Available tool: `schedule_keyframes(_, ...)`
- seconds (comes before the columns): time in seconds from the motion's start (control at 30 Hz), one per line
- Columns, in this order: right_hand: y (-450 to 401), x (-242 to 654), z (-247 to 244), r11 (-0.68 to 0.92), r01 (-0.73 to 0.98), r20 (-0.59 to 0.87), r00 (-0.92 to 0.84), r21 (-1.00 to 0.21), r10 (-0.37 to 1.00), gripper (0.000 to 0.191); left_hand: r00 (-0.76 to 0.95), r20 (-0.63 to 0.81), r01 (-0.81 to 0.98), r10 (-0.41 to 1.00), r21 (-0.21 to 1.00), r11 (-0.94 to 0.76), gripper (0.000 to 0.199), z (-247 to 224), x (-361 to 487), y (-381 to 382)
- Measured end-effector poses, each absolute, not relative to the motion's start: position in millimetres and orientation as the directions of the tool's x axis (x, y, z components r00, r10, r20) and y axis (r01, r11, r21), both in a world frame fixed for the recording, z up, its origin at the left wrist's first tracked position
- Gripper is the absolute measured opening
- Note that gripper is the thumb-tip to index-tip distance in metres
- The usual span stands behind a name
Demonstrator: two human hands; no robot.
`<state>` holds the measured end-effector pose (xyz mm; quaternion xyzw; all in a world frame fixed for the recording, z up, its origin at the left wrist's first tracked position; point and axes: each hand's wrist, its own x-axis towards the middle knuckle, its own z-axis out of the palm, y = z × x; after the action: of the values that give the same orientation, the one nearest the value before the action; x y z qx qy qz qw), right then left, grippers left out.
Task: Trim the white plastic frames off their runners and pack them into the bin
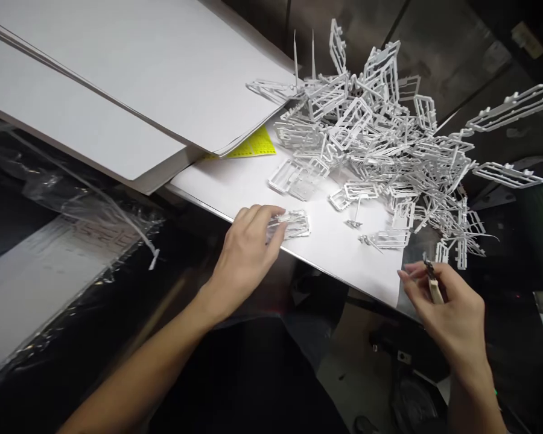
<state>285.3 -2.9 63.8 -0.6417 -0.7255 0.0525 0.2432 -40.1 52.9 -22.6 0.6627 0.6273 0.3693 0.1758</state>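
Observation:
My left hand [248, 256] is closed on a small stack of white plastic frames [296, 223] at the table's near edge, thumb in front and fingers behind. Off the table's right corner, my right hand [450, 307] grips what look like small nippers [432, 282], with a dark metal head and a beige handle. The palm hides part of the tool. A large tangled heap of white plastic frames [375, 132], some with thin pointed sprues, covers the far right of the table. A loose frame with a sprue [391, 239] lies between my hands.
Large white sheets [154, 72] are stacked over the left of the white tabletop [339, 262]. A yellow printed sheet [257, 143] shows under their corner. Several frames [298, 179] lie flat before the heap. Clear plastic wrapping [76, 199] is at left; some frames overhang the right edge.

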Motion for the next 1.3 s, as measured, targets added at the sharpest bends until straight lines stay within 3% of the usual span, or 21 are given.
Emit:
schedule_keyframes(0.13, 21, 267, 68, 0.274, 0.902, 0.328, -0.162, -0.334, 0.931, 0.021, 0.112, 0.357, 0.806, 0.927, 0.513, -0.295, 0.049, -34, -43, 58)
schedule_keyframes(0.23, 36, 259, 62, 0.28, 0.911, 0.271, -0.199, -0.303, 0.942, 0.027, 0.2, 0.375, 0.821, 0.905, 0.44, -0.364, 0.064, -42, -46, 62)
schedule_keyframes(0.33, 45, 256, 50, 0.253, 0.919, 0.209, -0.195, -0.303, 0.958, 0.024, 0.261, 0.428, 0.803, 0.866, 0.402, -0.44, 0.061, -48, -51, 67)
schedule_keyframes(0.47, 44, 260, 50, 0.247, 0.922, 0.282, -0.162, -0.298, 0.946, 0.02, 0.288, 0.434, 0.794, 0.854, 0.39, -0.466, 0.05, -45, -56, 73)
schedule_keyframes(0.57, 34, 269, 70, 0.221, 0.852, 0.352, -0.046, -0.475, 0.935, 0.022, 0.21, 0.46, 0.765, 0.863, 0.472, -0.438, 0.057, -35, -53, 68)
schedule_keyframes(0.63, 26, 275, 87, 0.239, 0.674, 0.364, 0.047, -0.698, 0.93, 0.028, 0.09, 0.457, 0.644, 0.885, 0.651, -0.402, 0.06, -26, -43, 58)
schedule_keyframes(0.7, 19, 277, 99, 0.252, 0.416, 0.319, 0.099, -0.874, 0.943, 0.038, 0.015, 0.31, 0.333, 0.951, 0.895, -0.297, 0.057, -18, -26, 46)
schedule_keyframes(0.77, 15, 277, 101, 0.218, 0.208, 0.241, 0.092, -0.953, 0.966, 0.045, 0.157, 0.047, -0.111, 0.986, 0.993, -0.03, 0.06, -12, -6, 34)
schedule_keyframes(0.8, 14, 276, 99, 0.19, 0.141, 0.202, 0.078, -0.972, 0.976, 0.048, 0.306, -0.056, -0.29, 0.95, 0.945, 0.149, 0.063, -10, 3, 29)
schedule_keyframes(0.87, 14, 274, 91, 0.129, 0.077, 0.134, 0.066, -0.989, 0.989, 0.049, 0.56, -0.128, -0.473, 0.819, 0.761, 0.443, 0.061, -7, 17, 23)
schedule_keyframes(0.97, 13, 273, 77, 0.059, 0.042, 0.061, 0.059, -0.997, 0.996, 0.049, 0.679, -0.136, -0.549, 0.722, 0.559, 0.621, 0.044, -7, 25, 19)
schedule_keyframes(1.03, 12, 273, 72, 0.041, -0.006, 0.041, 0.011, -0.999, 0.999, 0.052, 0.75, -0.136, -0.539, 0.647, 0.441, 0.718, 0.045, -9, 26, 16)
schedule_keyframes(1.13, 14, 272, 68, 0.063, -0.082, 0.068, -0.058, -0.995, 0.996, 0.061, 0.908, -0.07, -0.378, 0.412, 0.282, 0.882, 0.056, -13, 30, 6)
schedule_keyframes(1.23, 20, 272, 67, 0.12, -0.063, 0.128, -0.136, -0.991, 0.982, 0.065, 0.978, 0.0, -0.2, 0.207, 0.258, 0.945, 0.064, -11, 37, -6)
schedule_keyframes(1.3, 25, 275, 67, 0.154, -0.037, 0.159, -0.2, -0.987, 0.967, 0.063, 0.978, -0.028, -0.192, 0.207, 0.262, 0.946, 0.058, -7, 38, -11)
